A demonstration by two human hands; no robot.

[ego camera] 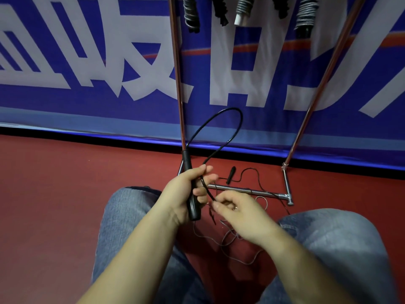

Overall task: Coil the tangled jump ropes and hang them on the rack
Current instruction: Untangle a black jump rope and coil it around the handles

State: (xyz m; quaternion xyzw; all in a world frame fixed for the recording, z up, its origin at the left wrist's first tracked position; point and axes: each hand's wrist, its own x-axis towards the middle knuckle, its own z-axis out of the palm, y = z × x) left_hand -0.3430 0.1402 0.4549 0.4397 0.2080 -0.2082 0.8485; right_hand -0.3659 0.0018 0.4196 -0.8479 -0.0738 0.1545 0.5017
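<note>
Left hand (186, 189) fingers grip the black handle (194, 207); right hand (238, 213) fingers pinch the looped rope (230, 115)

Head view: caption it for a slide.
Left hand grips a black handle; right hand pinches its rope below the rack.

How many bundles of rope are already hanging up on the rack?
5, along the top edge, left to right: grey coil, black coil, grey coil with white handle, black coil, grey coil. More may hang above view.
</note>
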